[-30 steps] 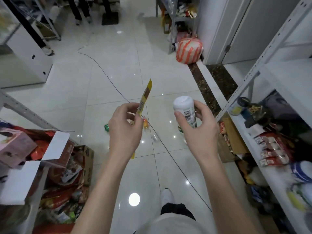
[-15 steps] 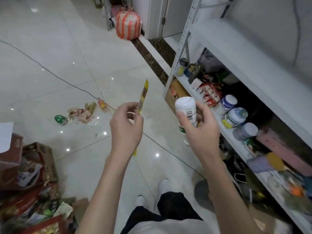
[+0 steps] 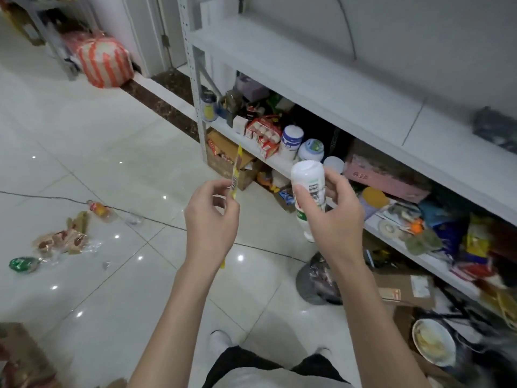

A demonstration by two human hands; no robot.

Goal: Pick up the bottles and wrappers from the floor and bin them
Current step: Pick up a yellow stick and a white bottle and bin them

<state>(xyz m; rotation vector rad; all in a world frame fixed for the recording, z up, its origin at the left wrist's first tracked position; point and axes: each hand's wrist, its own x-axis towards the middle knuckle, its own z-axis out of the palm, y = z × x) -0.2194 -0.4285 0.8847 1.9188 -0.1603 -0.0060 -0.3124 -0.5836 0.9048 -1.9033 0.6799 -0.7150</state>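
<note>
**Bottle and wrapper in hand, more litter on the tiles**

We stand on a glossy white tiled floor point(image 3: 84, 135), looking down past our own forearms. A white metal shelf unit point(image 3: 307, 79) runs along our right side. Its lower shelves are crowded with jars, cartons and packets, and its top board is mostly bare. An orange-and-white striped sack point(image 3: 105, 61) sits on the floor at the far end, by a door frame. Near our right foot, just beside the shelf unit, stands a grey round container point(image 3: 307, 287) with crumpled plastic in it.

Our right hand point(image 3: 333, 217) is raised in front of us. Its fingers and thumb are wrapped round a white bottle point(image 3: 307, 180), which stands roughly upright with its barcode label facing us. Our left hand point(image 3: 209, 219), beside it but not touching it, pinches a thin yellow stick wrapper point(image 3: 236, 175) between thumb and fingertips. The strip points upward.

A black cable point(image 3: 42, 196) crosses the tiles to our left. A small bottle of orange liquid point(image 3: 99, 210) lies on its side at the cable, with a clear crumpled wrapper point(image 3: 134, 219) near it. Closer to us lies a heap of brown wrappers point(image 3: 63, 239), and beside that a green wrapper point(image 3: 22, 264).
</note>
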